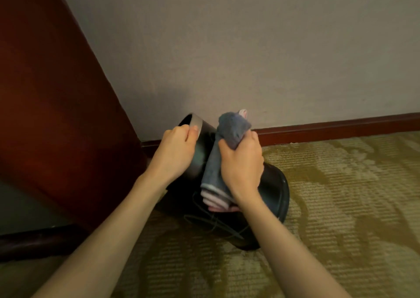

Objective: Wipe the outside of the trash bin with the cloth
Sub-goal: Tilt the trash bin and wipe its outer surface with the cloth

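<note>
Left grip [177, 150] holds tilted trash bin [272, 188] by rim; right grip [243, 163] clenched round cloth [229, 127]; hard wipe may roll bin free

Trash bin [205, 139] sits tilted on the carpet [341, 206], mouth to the upper left, w/ the wall [250, 47] & baseboard [341, 125] just behind it. Wood panel [56, 93] stands to its left. Left hand [177, 147] grips its rim. Right hand [243, 161] holds the cloth [229, 129] against its right side. A round part [276, 195], poss. its base, lies at its lower right. Thin cords [216, 225] lie in front.
</note>
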Action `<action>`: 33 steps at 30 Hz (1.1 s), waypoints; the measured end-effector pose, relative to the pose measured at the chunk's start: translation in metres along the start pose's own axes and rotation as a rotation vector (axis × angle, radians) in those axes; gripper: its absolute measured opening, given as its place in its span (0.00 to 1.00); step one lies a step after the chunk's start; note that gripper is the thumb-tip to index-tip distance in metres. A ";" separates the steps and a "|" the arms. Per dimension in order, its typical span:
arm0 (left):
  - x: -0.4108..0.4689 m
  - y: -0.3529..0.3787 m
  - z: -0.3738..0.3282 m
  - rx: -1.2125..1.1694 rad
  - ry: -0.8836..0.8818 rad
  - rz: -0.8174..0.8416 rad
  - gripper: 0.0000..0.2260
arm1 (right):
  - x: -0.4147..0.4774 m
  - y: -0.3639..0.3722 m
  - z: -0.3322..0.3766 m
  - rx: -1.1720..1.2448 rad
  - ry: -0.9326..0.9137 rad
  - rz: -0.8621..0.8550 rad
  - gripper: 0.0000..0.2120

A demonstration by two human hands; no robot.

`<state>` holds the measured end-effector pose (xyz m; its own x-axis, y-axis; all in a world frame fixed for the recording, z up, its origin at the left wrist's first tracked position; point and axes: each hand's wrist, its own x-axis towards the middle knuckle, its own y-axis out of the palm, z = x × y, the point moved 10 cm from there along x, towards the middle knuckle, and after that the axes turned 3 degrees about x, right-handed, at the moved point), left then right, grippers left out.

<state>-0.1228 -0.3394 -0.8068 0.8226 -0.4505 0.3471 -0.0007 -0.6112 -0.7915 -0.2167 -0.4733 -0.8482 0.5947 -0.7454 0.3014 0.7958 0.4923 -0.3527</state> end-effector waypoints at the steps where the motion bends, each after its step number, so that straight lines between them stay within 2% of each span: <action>1: -0.001 -0.001 0.001 -0.011 -0.002 -0.005 0.20 | 0.011 0.001 -0.002 -0.016 0.029 0.016 0.15; 6: -0.005 -0.002 -0.002 -0.033 0.015 -0.005 0.18 | 0.058 0.026 -0.025 -0.079 0.194 0.204 0.12; 11: -0.015 -0.003 -0.010 -0.099 0.044 0.025 0.19 | 0.093 0.057 -0.062 -0.139 0.344 0.403 0.26; 16: -0.029 0.000 -0.019 -0.161 0.052 0.039 0.19 | 0.103 0.069 -0.083 -0.168 0.408 0.534 0.24; 20: -0.024 0.003 -0.026 -0.083 0.068 0.029 0.19 | 0.100 0.057 -0.083 -0.179 0.383 0.468 0.22; 26: -0.012 0.011 -0.035 -0.029 0.087 0.023 0.19 | 0.076 0.021 -0.041 -0.119 0.173 0.276 0.11; 31: -0.004 0.007 -0.039 -0.031 0.107 -0.005 0.15 | 0.038 -0.003 -0.009 0.028 0.080 0.134 0.10; 33: 0.000 0.007 -0.031 -0.061 0.027 0.006 0.15 | 0.018 -0.007 0.003 0.116 0.036 0.117 0.11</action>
<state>-0.1408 -0.3636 -0.7969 0.8068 -0.4709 0.3567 -0.0408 -0.6468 -0.7616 -0.2114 -0.4888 -0.8379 0.6809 -0.6947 0.2319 0.7307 0.6235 -0.2781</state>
